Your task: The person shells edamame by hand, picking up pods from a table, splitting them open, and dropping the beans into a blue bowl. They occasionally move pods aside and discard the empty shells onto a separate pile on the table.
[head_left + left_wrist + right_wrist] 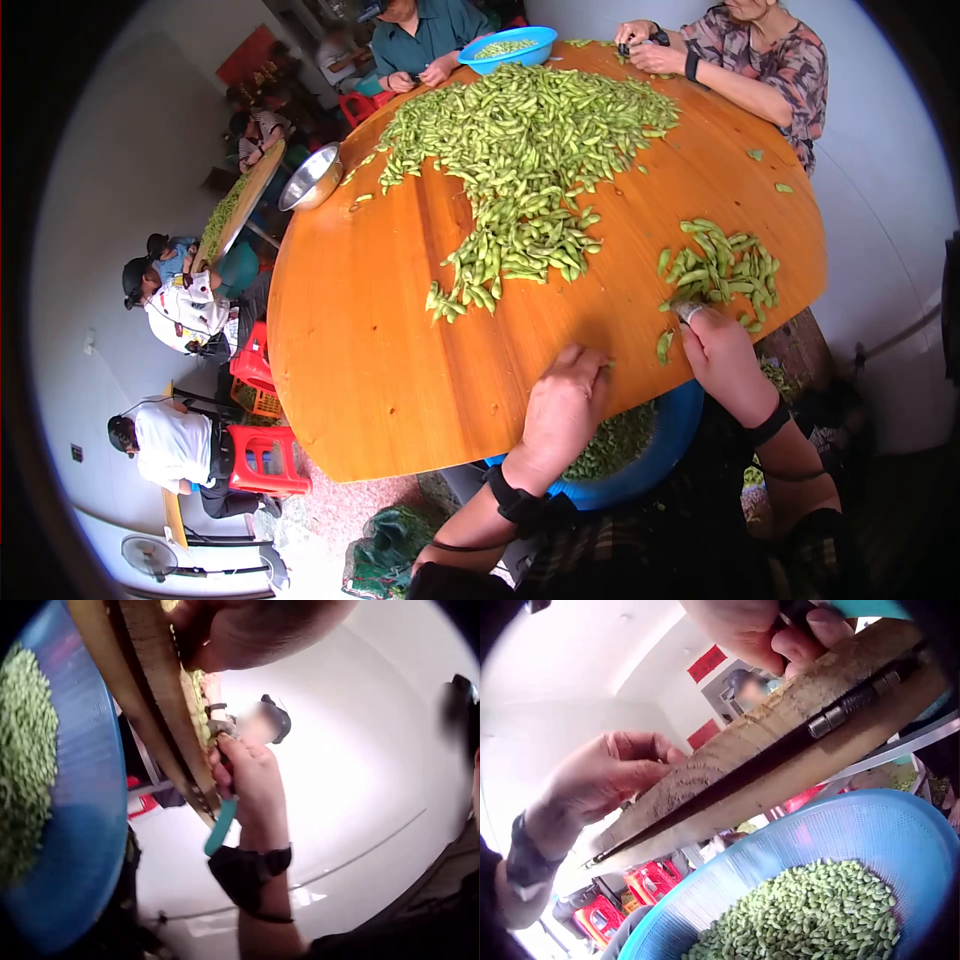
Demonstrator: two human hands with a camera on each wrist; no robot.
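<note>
Two hands at the near edge of a round wooden table (pixel 370 390), head view. Big heap of green pods (pixel 520 130) toward the far side; smaller pile of pods (pixel 725 265) just beyond the right hand (pixel 725 365). Left hand (pixel 568 400) at the edge, fingers bent; whether they pinch anything, cannot tell. Blue basin (pixel 665 455) below the edge, shelled beans (pixel 615 440) in it. Across the table, two people; blue bowl (pixel 510 50) by one, metal bowl (pixel 312 178) near the rim at left.

Left wrist view: right hand's fingers curled round a teal item (pixel 220 827), one end sticking out below the palm. Left hand at top, fingertips partly hidden by the tabletop. Basin and beans at left.

Right wrist view: left hand's thumb and forefinger close together at the wooden edge, tips hidden. Right hand above the edge, fingers curled, teal item beside them. Beans spread across the basin's bottom.
</note>
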